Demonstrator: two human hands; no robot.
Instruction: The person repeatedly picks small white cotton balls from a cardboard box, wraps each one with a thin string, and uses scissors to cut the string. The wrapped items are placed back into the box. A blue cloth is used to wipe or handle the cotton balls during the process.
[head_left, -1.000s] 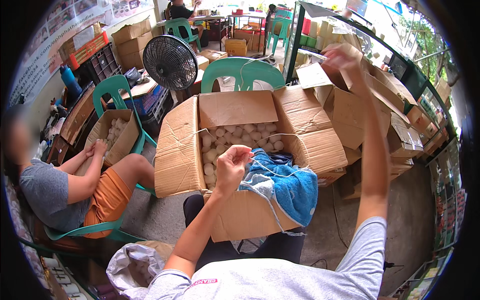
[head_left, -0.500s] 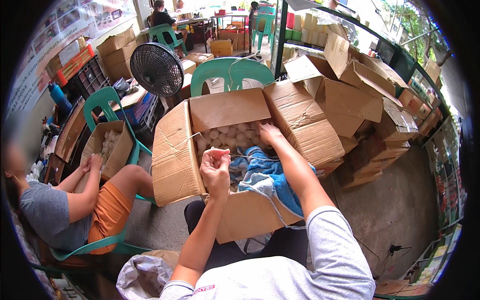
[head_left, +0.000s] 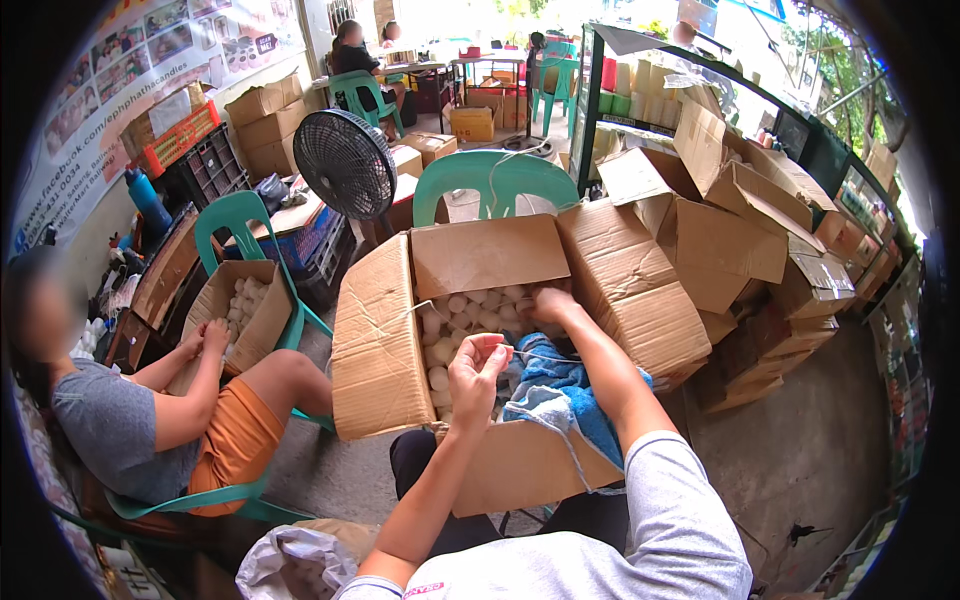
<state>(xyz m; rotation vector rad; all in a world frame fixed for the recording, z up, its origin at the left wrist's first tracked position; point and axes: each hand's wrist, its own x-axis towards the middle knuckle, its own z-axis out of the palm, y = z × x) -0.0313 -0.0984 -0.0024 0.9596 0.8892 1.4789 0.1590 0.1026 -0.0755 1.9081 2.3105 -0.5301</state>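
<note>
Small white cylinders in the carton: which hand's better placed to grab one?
Right hand, likely: it reaches into the carton at the small white cylinders. The left hand is occupied, pinching white string.

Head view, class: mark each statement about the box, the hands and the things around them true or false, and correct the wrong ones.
1. The left hand pinches a thin white string. True.
2. The right hand rests on the outside of the cardboard box. False: it reaches inside, among the small white pieces.
3. The blue cloth lies partly over the box's near side. True.
4. The black fan stands to the right of the box. False: it stands beyond the box, toward the left.
5. A person in orange shorts sits at the left. True.
</note>
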